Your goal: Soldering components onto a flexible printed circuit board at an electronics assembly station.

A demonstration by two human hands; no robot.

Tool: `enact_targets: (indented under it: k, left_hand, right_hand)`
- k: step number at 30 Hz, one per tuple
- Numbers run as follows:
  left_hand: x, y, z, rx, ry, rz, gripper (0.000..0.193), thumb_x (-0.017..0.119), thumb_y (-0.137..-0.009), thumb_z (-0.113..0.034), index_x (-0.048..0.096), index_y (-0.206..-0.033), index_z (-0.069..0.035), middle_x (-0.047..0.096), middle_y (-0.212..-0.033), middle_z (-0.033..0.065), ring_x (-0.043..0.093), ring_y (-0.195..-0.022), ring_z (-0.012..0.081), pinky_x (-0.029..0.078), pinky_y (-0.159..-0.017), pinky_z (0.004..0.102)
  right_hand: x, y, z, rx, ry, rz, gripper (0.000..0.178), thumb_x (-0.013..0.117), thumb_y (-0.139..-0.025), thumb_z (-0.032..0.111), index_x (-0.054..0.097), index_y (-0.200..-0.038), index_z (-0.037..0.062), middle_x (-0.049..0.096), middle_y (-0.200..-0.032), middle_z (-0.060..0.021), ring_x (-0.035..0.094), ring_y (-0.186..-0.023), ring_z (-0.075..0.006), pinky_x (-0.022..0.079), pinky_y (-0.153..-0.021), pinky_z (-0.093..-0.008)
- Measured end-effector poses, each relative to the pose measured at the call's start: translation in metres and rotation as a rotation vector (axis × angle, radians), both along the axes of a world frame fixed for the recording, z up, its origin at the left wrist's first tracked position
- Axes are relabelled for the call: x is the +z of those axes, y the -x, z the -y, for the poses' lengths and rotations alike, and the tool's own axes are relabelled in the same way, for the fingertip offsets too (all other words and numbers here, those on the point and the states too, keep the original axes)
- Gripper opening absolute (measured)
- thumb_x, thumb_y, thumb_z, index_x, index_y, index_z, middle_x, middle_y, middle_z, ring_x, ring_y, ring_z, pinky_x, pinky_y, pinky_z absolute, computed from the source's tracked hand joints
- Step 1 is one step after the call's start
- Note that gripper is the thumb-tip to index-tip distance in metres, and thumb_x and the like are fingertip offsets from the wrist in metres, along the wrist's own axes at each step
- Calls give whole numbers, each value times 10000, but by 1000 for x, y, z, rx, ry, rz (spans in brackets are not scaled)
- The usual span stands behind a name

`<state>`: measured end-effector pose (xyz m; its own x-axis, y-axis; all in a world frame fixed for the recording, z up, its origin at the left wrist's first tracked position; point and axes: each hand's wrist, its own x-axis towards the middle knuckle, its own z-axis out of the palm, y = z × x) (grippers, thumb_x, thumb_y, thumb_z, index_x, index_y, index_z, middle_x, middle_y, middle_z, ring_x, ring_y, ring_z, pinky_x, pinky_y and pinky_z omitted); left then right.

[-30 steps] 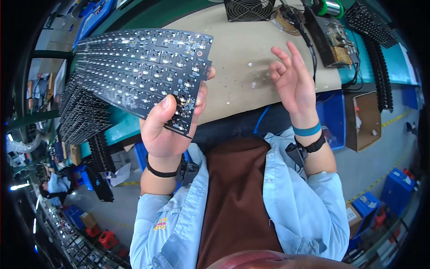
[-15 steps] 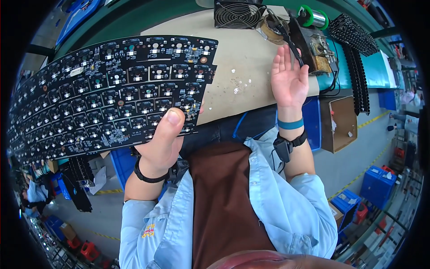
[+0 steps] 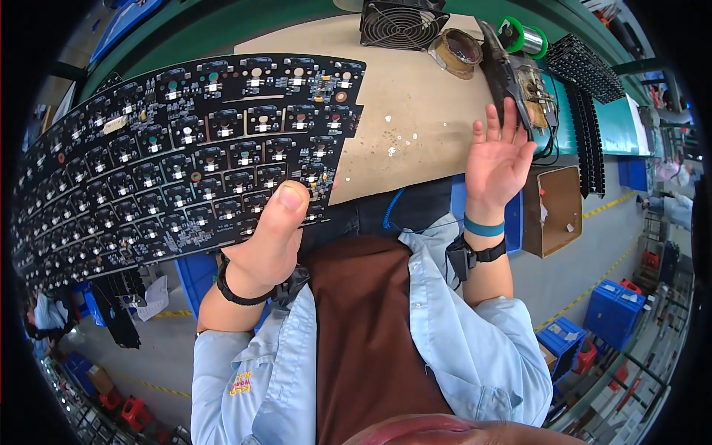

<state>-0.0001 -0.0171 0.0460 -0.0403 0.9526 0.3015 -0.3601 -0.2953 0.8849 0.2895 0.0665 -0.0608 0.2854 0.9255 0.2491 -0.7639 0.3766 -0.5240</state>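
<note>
A large black keyboard circuit board (image 3: pixel 159 159), with rows of small switch parts, is tilted up on the left. My left hand (image 3: pixel 271 230) grips its near right corner, thumb on the face and the other fingers mostly hidden behind it. My right hand (image 3: pixel 498 167) is palm up at the bench's right side, its fingers stretched and apart. A slim dark tool that looks like a soldering iron (image 3: pixel 520 107) lies along the stand (image 3: pixel 535 93), its lower end at my right fingertips; whether they touch it I cannot tell. A round brownish tin (image 3: pixel 455 53) sits left of the stand.
A black fan (image 3: pixel 403 26) and a green-rimmed solder wire spool (image 3: pixel 523 37) stand at the back. Black slotted racks (image 3: pixel 586 67) lie at the right. Small white bits (image 3: pixel 393 150) are scattered on the tan sheet (image 3: pixel 415 96). Below is an open cardboard box (image 3: pixel 552 211).
The dark tool has moved from over the tin to the stand at the right. My right hand has shifted right and its fingers have spread. The board has tilted slightly, still in my left hand.
</note>
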Motion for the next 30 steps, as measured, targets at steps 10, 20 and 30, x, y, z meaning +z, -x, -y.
enact_targets:
  k: [10,20,30]
  left_hand:
    - [0,-4,3,-3,36,53,466,635,-891,-112,491,-1308,37,630,-1179,154,645,-1056,239,569,-903,403]
    - [8,18,-19,-59,103,-205,388,604,-921,-262,621,-1195,11,639,-1182,108,618,-1057,209,498,-919,353]
    - [0,41,-47,-227,142,-488,396,570,-929,-330,646,-1195,-47,649,-1183,102,600,-1095,254,455,-971,411]
  right_hand:
    - [-9,19,-42,311,196,-427,498,539,-987,336,487,-1372,25,460,-1455,-150,459,-1293,-288,396,-1046,-453]
    - [119,98,4,404,47,732,327,605,-940,96,545,-1228,-46,638,-1020,-92,629,-893,-139,519,-805,-266]
    - [162,135,1,312,175,862,264,669,-869,-37,579,-1116,-49,626,-984,-61,602,-851,-81,509,-769,-219]
